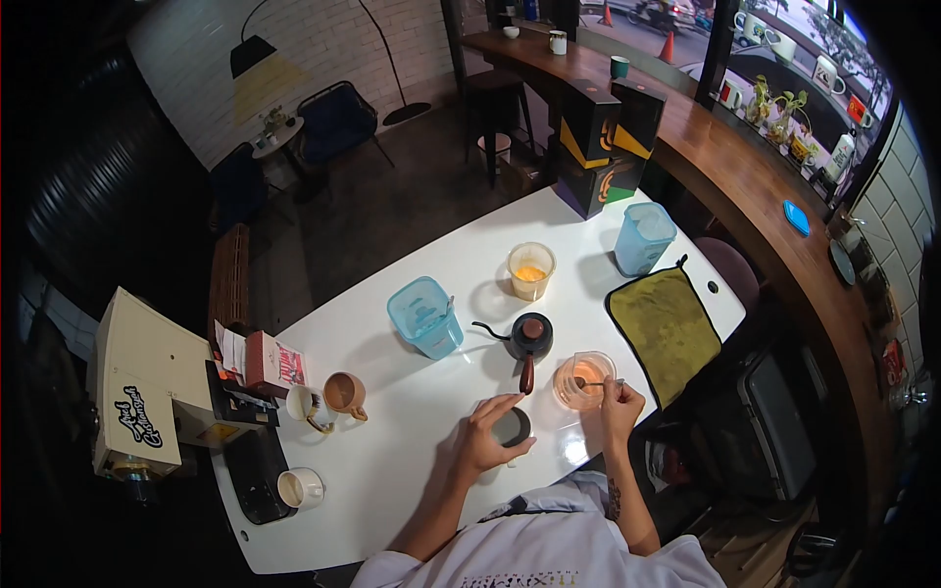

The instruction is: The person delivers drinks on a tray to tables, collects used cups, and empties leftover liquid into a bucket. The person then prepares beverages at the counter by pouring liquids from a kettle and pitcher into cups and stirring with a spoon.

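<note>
My left hand [482, 437] is curled round a cup with a grey-green inside [512, 427], standing near the table's front edge. Between the fingers of my right hand [621, 404] is the handle of a spoon [594, 383]. Its bowl end dips into a clear plastic cup [569, 401] of pinkish-orange liquid. Just behind these, a black gooseneck kettle [532, 338] points its brown wooden handle toward me. Farther back stands a clear cup with yellow contents [530, 271]. What is inside the left cup cannot be made out.
On the white table [392, 461] are a blue pitcher [427, 318], another blue container [644, 240], a green cloth [667, 333] and black boxes [598, 147]. At left stand a brown mug [344, 393], white cups [300, 487] and a cream grinder-like machine [147, 382].
</note>
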Demonstrator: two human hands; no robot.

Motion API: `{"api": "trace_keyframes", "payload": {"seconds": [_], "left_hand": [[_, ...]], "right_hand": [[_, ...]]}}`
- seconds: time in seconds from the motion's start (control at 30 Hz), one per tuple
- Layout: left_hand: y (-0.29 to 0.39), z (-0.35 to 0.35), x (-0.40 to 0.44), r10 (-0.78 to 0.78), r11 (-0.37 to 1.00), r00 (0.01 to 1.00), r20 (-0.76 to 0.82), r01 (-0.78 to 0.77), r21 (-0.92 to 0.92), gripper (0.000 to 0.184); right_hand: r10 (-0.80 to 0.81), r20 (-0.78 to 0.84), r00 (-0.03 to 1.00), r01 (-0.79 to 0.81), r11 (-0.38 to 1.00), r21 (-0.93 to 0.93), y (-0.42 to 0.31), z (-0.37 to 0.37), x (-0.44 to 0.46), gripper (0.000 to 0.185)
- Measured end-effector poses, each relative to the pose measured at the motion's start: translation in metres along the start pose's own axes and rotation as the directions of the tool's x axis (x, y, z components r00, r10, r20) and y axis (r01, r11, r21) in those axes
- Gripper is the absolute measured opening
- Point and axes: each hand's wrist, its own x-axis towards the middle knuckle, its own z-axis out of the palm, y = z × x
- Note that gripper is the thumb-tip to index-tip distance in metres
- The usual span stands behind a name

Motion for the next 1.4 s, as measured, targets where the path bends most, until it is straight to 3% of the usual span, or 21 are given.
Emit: {"api": "trace_keyframes", "payload": {"seconds": [0.17,0.27,0.33,0.57,0.77,0.87,0.97,1.07,1.1,1.17,1.23,1.4], "left_hand": [[0.003,0.001,0.007,-0.006,1.000,1.000,0.026,0.006,0.007,0.072],[0.002,0.003,0.009,0.014,1.000,0.999,0.049,-0.014,0.010,0.074],[0.002,0.002,0.011,0.008,1.000,0.998,0.065,-0.008,-0.006,0.077],[0.006,0.003,0.019,-0.011,1.000,0.994,0.112,0.012,-0.010,0.079],[-0.005,0.020,0.024,0.006,0.999,0.998,0.065,-0.003,-0.049,0.081],[-0.007,0.028,0.025,-0.012,0.986,1.000,0.016,0.014,-0.165,0.084],[-0.009,0.033,0.021,-0.050,0.977,0.998,-0.039,0.041,-0.209,0.086],[-0.014,0.037,0.016,-0.130,0.963,0.991,-0.036,0.117,-0.241,0.087],[-0.015,0.038,0.016,-0.099,0.972,0.993,-0.064,0.082,-0.222,0.088],[-0.014,0.037,0.015,-0.074,0.977,0.993,-0.093,0.054,-0.205,0.089],[-0.011,0.030,0.013,-0.065,0.982,0.998,0.002,0.064,-0.180,0.088],[-0.011,0.027,0.007,-0.074,0.960,0.996,0.038,0.082,-0.269,0.082]], "right_hand": [[-0.018,-0.001,1.000,0.018,0.997,-0.075,-0.007,-0.004,-0.010,0.059],[0.061,0.012,0.998,-0.061,0.997,-0.038,-0.010,-0.004,-0.011,0.060],[0.005,0.006,1.000,-0.004,0.998,-0.059,-0.009,-0.001,-0.009,0.058],[0.031,0.020,0.999,-0.030,0.999,-0.019,-0.018,-0.001,-0.003,0.049],[-0.098,0.007,0.995,0.098,0.995,-0.007,0.000,-0.006,0.013,0.043],[-0.122,0.023,0.992,0.122,0.992,-0.025,-0.005,-0.013,0.023,0.042],[-0.168,0.069,0.983,0.176,0.974,-0.141,-0.023,-0.028,0.029,0.041],[-0.285,0.206,0.936,0.327,0.923,-0.205,-0.048,-0.041,0.033,0.041],[-0.281,0.213,0.936,0.325,0.922,-0.212,-0.060,-0.044,0.032,0.041],[-0.399,0.321,0.859,0.474,0.857,-0.201,-0.086,-0.045,0.030,0.041],[-0.397,0.391,0.830,0.507,0.829,-0.235,-0.100,-0.046,0.028,0.039],[-0.544,0.554,0.631,0.711,0.690,-0.132,-0.129,-0.027,0.011,0.035]]}}
